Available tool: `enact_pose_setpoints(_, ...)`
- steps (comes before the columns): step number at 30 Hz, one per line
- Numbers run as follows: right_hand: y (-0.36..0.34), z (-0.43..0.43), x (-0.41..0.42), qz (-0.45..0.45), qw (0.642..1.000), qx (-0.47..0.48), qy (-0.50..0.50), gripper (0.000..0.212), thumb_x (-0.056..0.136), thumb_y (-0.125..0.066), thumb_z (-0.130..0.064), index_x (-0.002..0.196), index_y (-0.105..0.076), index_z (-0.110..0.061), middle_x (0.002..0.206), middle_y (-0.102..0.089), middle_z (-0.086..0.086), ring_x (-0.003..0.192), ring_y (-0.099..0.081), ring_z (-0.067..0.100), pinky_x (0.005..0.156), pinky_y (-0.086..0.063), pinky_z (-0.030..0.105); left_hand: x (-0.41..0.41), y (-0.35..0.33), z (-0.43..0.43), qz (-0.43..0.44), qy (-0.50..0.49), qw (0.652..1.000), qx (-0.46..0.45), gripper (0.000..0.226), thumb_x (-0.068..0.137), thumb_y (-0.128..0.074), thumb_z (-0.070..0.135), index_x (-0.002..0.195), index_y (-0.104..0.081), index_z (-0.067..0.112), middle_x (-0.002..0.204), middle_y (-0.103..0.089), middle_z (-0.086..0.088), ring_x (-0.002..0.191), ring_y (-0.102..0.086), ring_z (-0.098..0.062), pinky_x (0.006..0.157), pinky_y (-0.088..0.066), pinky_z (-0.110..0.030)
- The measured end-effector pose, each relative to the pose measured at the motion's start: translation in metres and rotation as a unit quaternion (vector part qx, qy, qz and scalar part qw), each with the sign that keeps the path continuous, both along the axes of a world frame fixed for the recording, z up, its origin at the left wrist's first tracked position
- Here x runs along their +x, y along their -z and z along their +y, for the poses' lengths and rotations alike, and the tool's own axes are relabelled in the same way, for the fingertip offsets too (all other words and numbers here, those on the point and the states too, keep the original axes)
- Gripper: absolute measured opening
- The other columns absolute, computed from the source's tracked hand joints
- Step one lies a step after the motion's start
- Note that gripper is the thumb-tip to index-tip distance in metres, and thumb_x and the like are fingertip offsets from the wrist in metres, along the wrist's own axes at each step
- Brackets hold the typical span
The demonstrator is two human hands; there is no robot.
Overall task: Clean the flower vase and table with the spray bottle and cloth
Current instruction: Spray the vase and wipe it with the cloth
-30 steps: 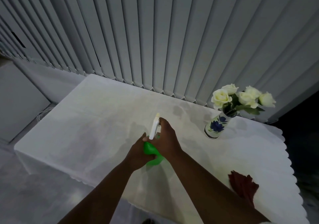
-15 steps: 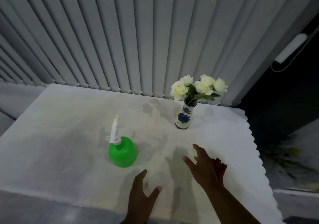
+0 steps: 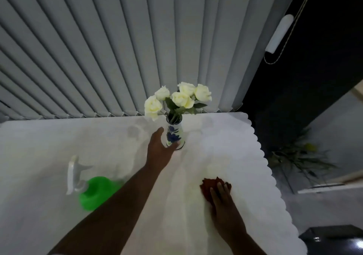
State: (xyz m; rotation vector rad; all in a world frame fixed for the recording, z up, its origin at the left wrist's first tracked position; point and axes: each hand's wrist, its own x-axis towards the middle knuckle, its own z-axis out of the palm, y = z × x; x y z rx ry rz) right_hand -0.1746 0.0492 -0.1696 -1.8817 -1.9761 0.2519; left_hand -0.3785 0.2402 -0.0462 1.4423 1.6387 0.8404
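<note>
The vase (image 3: 174,134), upright near the table's (image 3: 59,140) far edge, is met by the open-fingered left hand (image 3: 159,152), presumably for steadying, while the cloth (image 3: 210,186) is pressed flat under the right hand (image 3: 222,195); the spray bottle (image 3: 92,190) is parked aside.

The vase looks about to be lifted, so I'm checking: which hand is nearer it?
Left. The left hand is open at the vase base; the right hand rests on the red cloth.

I seem to be in a dim home room: grey vertical window blinds (image 3: 121,48) hang beyond my fingertips, above a table with a scalloped white cloth (image 3: 261,156) holding cream roses (image 3: 180,98).
</note>
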Motion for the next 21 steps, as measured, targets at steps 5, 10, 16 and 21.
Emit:
enact_pose_setpoints(5, 0.000, 0.007, 0.006, 0.043, 0.998, 0.029, 0.026, 0.044, 0.102, -0.015, -0.020, 0.129, -0.047, -0.007, 0.161, -0.008, -0.012, 0.148, -0.009, 0.010, 0.113, -0.031, 0.020, 0.016, -0.020, 0.045, -0.027, 0.037, 0.999, 0.003, 0.059, 0.068, -0.081, 0.033, 0.121, -0.055, 0.026, 0.115, -0.058, 0.012, 0.102, -0.053, -0.008, 0.082, -0.038, -0.017)
enact_pose_setpoints(10, -0.029, 0.013, 0.010, 0.166, 0.982, 0.012, 0.086, 0.054, 0.085, -0.046, 0.010, 0.132, -0.053, -0.014, 0.139, -0.052, -0.005, 0.131, -0.048, 0.014, 0.101, -0.048, 0.044, 0.019, -0.018, 0.060, -0.044, 0.018, 0.999, 0.004, 0.046, 0.065, -0.084, 0.028, 0.105, -0.066, 0.014, 0.100, -0.068, 0.000, 0.101, -0.064, -0.023, 0.085, -0.050, -0.032)
enact_pose_setpoints(16, -0.105, 0.059, -0.011, 0.323, 0.939, 0.051, 0.109, 0.050, 0.094, -0.051, 0.002, 0.137, -0.050, -0.022, 0.136, -0.059, -0.005, 0.106, -0.065, 0.001, 0.061, -0.056, 0.013, 0.005, -0.050, 0.047, -0.058, 0.051, 0.997, 0.013, 0.039, 0.071, -0.079, 0.034, 0.105, -0.065, 0.019, 0.099, -0.070, 0.003, 0.090, -0.065, -0.013, 0.075, -0.052, -0.022)
enact_pose_setpoints(21, -0.179, 0.100, -0.056, 0.282, 0.948, 0.139, 0.055, 0.052, 0.096, -0.052, -0.007, 0.145, -0.039, -0.017, 0.147, -0.045, -0.006, 0.135, -0.034, -0.009, 0.107, -0.041, 0.018, -0.016, -0.092, 0.021, -0.104, 0.092, 0.990, 0.019, 0.041, 0.071, -0.079, 0.029, 0.108, -0.064, 0.019, 0.103, -0.072, 0.001, 0.095, -0.068, -0.015, 0.083, -0.057, -0.033)
